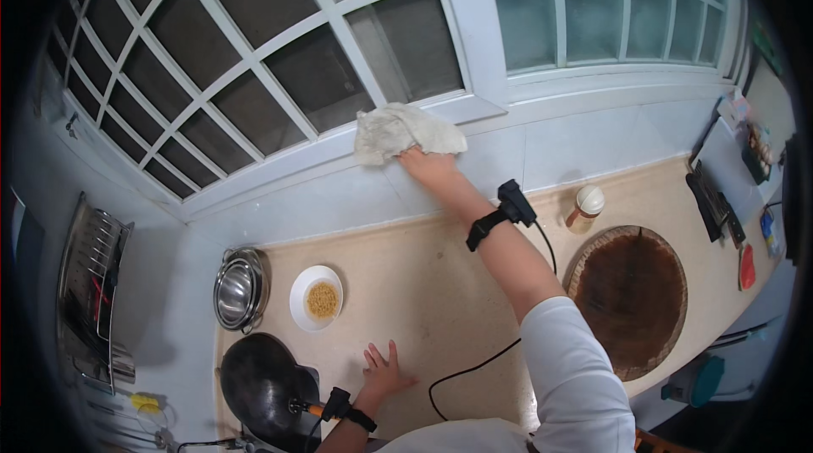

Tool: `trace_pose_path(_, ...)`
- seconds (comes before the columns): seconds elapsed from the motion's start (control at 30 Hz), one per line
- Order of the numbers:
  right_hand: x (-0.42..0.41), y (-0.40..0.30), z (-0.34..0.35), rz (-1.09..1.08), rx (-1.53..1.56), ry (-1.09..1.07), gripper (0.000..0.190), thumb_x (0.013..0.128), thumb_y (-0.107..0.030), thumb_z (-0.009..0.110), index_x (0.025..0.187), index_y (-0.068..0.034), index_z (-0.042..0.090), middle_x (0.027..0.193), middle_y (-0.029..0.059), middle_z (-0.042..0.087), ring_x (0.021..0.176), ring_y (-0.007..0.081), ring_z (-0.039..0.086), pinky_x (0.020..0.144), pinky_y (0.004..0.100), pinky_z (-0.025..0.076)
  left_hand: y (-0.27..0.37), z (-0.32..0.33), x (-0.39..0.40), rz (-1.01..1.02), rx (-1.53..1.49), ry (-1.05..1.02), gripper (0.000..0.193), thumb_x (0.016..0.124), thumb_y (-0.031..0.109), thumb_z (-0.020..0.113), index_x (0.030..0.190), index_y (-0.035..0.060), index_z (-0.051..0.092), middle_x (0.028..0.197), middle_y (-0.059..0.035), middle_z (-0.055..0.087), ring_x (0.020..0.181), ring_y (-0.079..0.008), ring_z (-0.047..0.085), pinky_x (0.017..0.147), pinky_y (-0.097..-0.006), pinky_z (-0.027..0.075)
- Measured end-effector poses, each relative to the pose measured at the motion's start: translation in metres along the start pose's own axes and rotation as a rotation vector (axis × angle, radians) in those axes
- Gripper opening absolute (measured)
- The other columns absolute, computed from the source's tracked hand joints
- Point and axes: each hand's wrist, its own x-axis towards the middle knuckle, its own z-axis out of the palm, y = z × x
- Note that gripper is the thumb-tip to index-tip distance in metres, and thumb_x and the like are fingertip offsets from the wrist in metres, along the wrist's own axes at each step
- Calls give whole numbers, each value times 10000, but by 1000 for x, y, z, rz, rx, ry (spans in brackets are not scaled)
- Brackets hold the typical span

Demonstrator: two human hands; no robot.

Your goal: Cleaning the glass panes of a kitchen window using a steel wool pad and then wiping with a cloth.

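My right hand (429,164) reaches up to the lower window frame and presses on a pale cloth (406,129), which lies against the frame's bottom edge; my fingertips are partly hidden under it. My left hand (384,373) is spread over the beige countertop (438,300) with nothing in it, to the right of the wok. Each wrist wears a black strap with a small device and a cable. Above the cloth is the white window frame (254,59) with dark panes.
A white bowl (298,307) of yellow grains stands beside stacked metal bowls (235,294). A black wok (260,383) is at lower left. Right are a capped container (585,206), a round wooden chopping board (625,300) and knives (718,205). A dish rack (95,294) hangs left.
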Motion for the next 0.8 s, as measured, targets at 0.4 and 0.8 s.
trace_pose_path(0.4, -3, 20, -71, 260, -641, -199, 376, 765, -293, 609, 1088, -100, 618, 1135, 126, 597, 1119, 315, 515, 911, 483, 409, 8, -15, -14, 46, -77, 108, 1142, 664, 630, 666, 1464, 122, 30, 1422, -389, -59, 1322, -561, -26, 952, -688, 256)
trace_pose_path(0.8, 19, -116, 75, 2, -164, -691, 256, 868, -284, 475, 871, -131, 681, 913, 109, 665, 886, 280, 632, 709, 485, 509, 4, -1, -7, 33, -71, 136, 1142, 646, 642, 672, 1466, 128, 66, 1431, -384, -9, 1327, -551, -7, 940, -696, 267)
